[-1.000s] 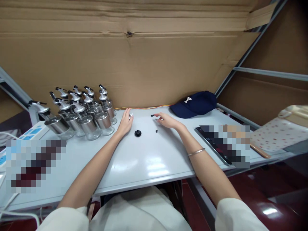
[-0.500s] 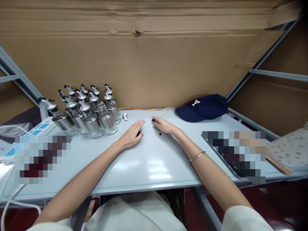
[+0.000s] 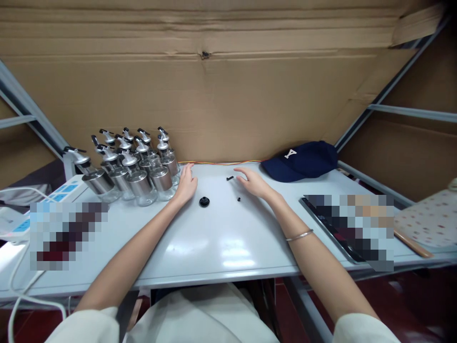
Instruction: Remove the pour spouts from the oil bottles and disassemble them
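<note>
My left hand (image 3: 186, 185) rests beside the bottles, fingers stretched forward, with no object visible in it. It covers the spot where a small silver piece lay. A round black stopper (image 3: 204, 202) sits on the table to its right. My right hand (image 3: 252, 183) is open, thumb and forefinger apart, just right of a thin black lever (image 3: 230, 178). Below that hand lies a tiny black piece (image 3: 239, 199). Several glass bottles (image 3: 140, 186) with steel sleeves and silver pour spouts stand grouped left of my left hand.
A navy cap (image 3: 303, 161) lies at the back right, near a cardboard wall (image 3: 228, 105). A dark tablet-like device (image 3: 321, 224), partly blurred out, is on the right. A white power strip (image 3: 60, 193) with cables occupies the left of the grey table (image 3: 214, 243).
My left hand has moved left and back, uncovering the black stopper and covering the silver piece. My right hand has let go of the black lever and shifted slightly right.
</note>
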`<action>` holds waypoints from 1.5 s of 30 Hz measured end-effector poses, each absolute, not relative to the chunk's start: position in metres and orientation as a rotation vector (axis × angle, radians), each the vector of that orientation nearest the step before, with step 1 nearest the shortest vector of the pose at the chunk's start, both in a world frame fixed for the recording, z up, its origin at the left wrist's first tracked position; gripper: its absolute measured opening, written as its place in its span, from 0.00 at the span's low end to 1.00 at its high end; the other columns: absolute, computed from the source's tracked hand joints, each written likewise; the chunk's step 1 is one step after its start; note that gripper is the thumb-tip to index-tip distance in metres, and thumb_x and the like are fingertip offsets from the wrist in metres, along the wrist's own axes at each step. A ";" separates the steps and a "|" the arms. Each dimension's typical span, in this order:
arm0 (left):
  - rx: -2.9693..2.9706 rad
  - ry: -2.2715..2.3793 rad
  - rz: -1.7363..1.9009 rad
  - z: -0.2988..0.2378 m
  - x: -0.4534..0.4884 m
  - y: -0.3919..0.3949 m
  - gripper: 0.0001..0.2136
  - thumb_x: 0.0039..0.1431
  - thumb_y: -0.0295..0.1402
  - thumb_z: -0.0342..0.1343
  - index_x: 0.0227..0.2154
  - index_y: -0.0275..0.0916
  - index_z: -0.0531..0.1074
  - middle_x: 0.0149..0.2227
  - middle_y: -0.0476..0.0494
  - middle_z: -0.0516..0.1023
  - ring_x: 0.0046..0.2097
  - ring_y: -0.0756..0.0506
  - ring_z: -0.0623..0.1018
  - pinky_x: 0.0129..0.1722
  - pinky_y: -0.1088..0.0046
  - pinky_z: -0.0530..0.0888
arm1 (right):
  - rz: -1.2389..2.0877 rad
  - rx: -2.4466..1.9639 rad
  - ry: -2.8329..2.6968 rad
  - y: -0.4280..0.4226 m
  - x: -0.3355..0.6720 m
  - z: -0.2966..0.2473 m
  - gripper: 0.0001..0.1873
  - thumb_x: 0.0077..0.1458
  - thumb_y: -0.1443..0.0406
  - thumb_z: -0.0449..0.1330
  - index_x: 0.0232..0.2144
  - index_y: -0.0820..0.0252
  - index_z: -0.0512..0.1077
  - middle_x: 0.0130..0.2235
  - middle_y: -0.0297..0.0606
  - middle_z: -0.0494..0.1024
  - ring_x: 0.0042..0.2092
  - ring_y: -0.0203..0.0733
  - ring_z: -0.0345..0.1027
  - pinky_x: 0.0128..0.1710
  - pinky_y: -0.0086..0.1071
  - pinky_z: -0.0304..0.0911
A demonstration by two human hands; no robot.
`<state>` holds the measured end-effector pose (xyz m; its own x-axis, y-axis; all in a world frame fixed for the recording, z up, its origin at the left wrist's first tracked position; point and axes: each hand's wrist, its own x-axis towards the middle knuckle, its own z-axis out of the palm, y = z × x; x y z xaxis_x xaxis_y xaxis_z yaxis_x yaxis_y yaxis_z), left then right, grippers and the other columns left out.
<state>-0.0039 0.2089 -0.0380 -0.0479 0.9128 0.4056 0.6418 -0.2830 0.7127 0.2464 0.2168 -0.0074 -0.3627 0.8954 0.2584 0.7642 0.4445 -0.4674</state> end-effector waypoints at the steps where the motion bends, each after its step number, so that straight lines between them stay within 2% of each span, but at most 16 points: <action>1: 1.882 1.693 1.256 -0.040 -0.005 0.218 0.28 0.48 0.17 0.45 0.55 0.34 0.57 0.59 0.34 0.60 0.63 0.40 0.58 0.64 0.57 0.53 | 0.340 -1.379 -2.205 0.217 0.249 -0.007 0.20 0.57 0.68 0.50 0.52 0.65 0.66 0.56 0.48 0.69 0.58 0.46 0.61 0.59 0.41 0.52; 5: 1.843 1.668 1.225 -0.051 -0.003 0.239 0.27 0.44 0.15 0.46 0.52 0.30 0.60 0.55 0.27 0.64 0.60 0.35 0.63 0.61 0.51 0.57 | 0.298 -1.354 -2.155 0.218 0.258 -0.008 0.19 0.56 0.68 0.50 0.50 0.64 0.68 0.54 0.49 0.71 0.55 0.47 0.64 0.56 0.42 0.58; 8: 1.894 1.496 1.168 -0.056 0.000 0.241 0.26 0.43 0.15 0.45 0.49 0.33 0.63 0.52 0.33 0.70 0.56 0.41 0.69 0.58 0.57 0.63 | 0.302 -1.349 -2.133 0.217 0.257 -0.008 0.20 0.56 0.68 0.50 0.51 0.63 0.67 0.54 0.48 0.71 0.55 0.48 0.64 0.54 0.44 0.60; 12: 1.921 1.279 1.104 -0.056 0.002 0.238 0.28 0.41 0.13 0.41 0.47 0.35 0.65 0.52 0.40 0.73 0.54 0.48 0.71 0.55 0.68 0.67 | 0.327 -1.338 -2.125 0.216 0.255 -0.009 0.21 0.56 0.68 0.50 0.52 0.63 0.66 0.54 0.48 0.70 0.56 0.48 0.63 0.53 0.44 0.61; 15: 1.906 1.241 1.077 -0.054 0.003 0.235 0.23 0.43 0.14 0.41 0.42 0.34 0.70 0.50 0.40 0.74 0.52 0.48 0.74 0.55 0.68 0.68 | 0.342 -1.335 -2.129 0.216 0.256 -0.008 0.21 0.56 0.68 0.50 0.52 0.64 0.66 0.54 0.49 0.70 0.55 0.48 0.64 0.51 0.42 0.62; 18: 1.901 1.245 1.064 -0.052 0.002 0.228 0.16 0.47 0.18 0.45 0.37 0.34 0.72 0.47 0.41 0.77 0.48 0.47 0.76 0.52 0.68 0.70 | 0.330 -1.280 -2.131 0.211 0.250 -0.004 0.18 0.56 0.68 0.52 0.49 0.64 0.68 0.52 0.48 0.72 0.53 0.47 0.66 0.48 0.39 0.63; 22: 1.896 1.342 1.118 -0.042 -0.002 0.213 0.13 0.47 0.23 0.51 0.37 0.35 0.73 0.37 0.45 0.79 0.40 0.46 0.77 0.45 0.68 0.73 | 0.441 -1.049 -2.256 0.189 0.219 -0.002 0.14 0.55 0.64 0.57 0.43 0.61 0.72 0.42 0.43 0.76 0.43 0.41 0.70 0.41 0.33 0.65; 25: 1.874 1.415 1.327 -0.019 -0.008 0.195 0.17 0.50 0.23 0.49 0.45 0.36 0.69 0.42 0.44 0.77 0.41 0.47 0.76 0.46 0.69 0.72 | 0.493 -0.867 -2.423 0.173 0.186 -0.006 0.16 0.51 0.62 0.62 0.43 0.60 0.73 0.39 0.42 0.75 0.39 0.40 0.69 0.42 0.33 0.63; 28: 2.014 1.362 1.416 0.002 -0.014 0.169 0.18 0.53 0.26 0.50 0.48 0.38 0.67 0.45 0.45 0.76 0.42 0.48 0.76 0.45 0.72 0.71 | 0.502 -0.846 -2.511 0.174 0.166 -0.007 0.07 0.52 0.67 0.60 0.36 0.61 0.75 0.36 0.40 0.75 0.34 0.37 0.69 0.39 0.30 0.63; 31: 2.265 1.353 1.096 0.004 -0.016 0.147 0.17 0.53 0.26 0.51 0.47 0.40 0.70 0.42 0.46 0.78 0.39 0.47 0.77 0.44 0.71 0.72 | 0.442 -1.008 -2.378 0.195 0.157 -0.003 0.06 0.53 0.70 0.58 0.34 0.62 0.75 0.36 0.40 0.75 0.35 0.36 0.68 0.39 0.29 0.61; 35: 2.428 1.265 0.689 -0.019 -0.014 0.143 0.19 0.53 0.25 0.50 0.49 0.40 0.70 0.51 0.43 0.74 0.51 0.43 0.74 0.53 0.67 0.69 | 0.414 -1.136 -2.341 0.229 0.146 -0.003 0.07 0.51 0.71 0.59 0.35 0.65 0.74 0.35 0.40 0.76 0.35 0.38 0.68 0.39 0.29 0.61; 38: 2.450 1.290 0.618 -0.031 -0.013 0.146 0.21 0.55 0.24 0.47 0.53 0.38 0.66 0.54 0.40 0.71 0.55 0.42 0.71 0.56 0.65 0.66 | 0.430 -1.133 -2.388 0.239 0.138 -0.010 0.08 0.48 0.75 0.57 0.32 0.65 0.73 0.34 0.39 0.75 0.34 0.38 0.67 0.38 0.30 0.61; 42: 2.464 1.260 0.602 -0.030 -0.015 0.142 0.26 0.56 0.25 0.46 0.59 0.35 0.58 0.56 0.37 0.68 0.55 0.43 0.70 0.56 0.66 0.66 | 0.416 -1.099 -2.404 0.239 0.136 -0.007 0.09 0.47 0.74 0.59 0.34 0.64 0.73 0.40 0.43 0.73 0.39 0.39 0.66 0.44 0.33 0.60; 45: 2.476 1.243 0.576 -0.023 -0.016 0.136 0.25 0.56 0.28 0.48 0.58 0.35 0.59 0.57 0.36 0.66 0.56 0.42 0.69 0.57 0.66 0.66 | 0.390 -0.994 -2.340 0.234 0.128 0.012 0.09 0.49 0.71 0.58 0.36 0.63 0.72 0.43 0.43 0.71 0.43 0.41 0.65 0.48 0.35 0.59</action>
